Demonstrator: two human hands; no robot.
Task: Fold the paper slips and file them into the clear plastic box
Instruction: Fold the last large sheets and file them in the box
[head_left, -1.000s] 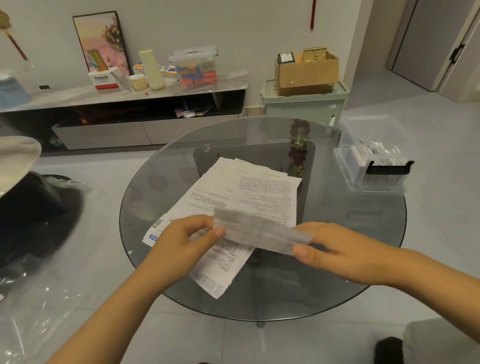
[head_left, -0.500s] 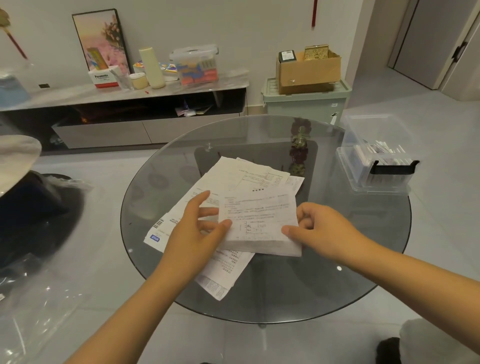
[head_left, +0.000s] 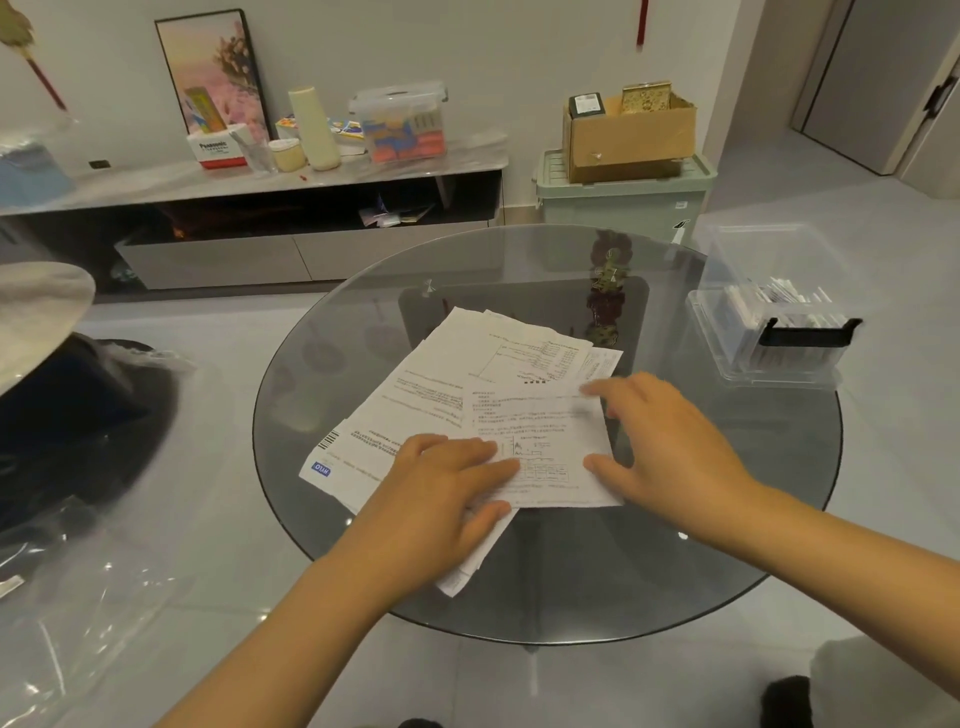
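In the middle of the frame stood the round table (head_left: 727, 545). On it, left of centre, lay the pile of paper sheets (head_left: 447, 374), and on top of the pile, toward its right side, lay one paper slip (head_left: 545, 441). The left hand (head_left: 441, 499) rested on the left edge of this slip, the right hand (head_left: 670, 441) on its right edge. At the right rim of the table stood the plastic box (head_left: 769, 312), with folded slips (head_left: 779, 299) inside it. Behind the table, at the upper left of the frame, ran the low cabinet (head_left: 249, 244). At the upper right, a cardboard box (head_left: 631, 135) sat on a storage bin (head_left: 623, 208).
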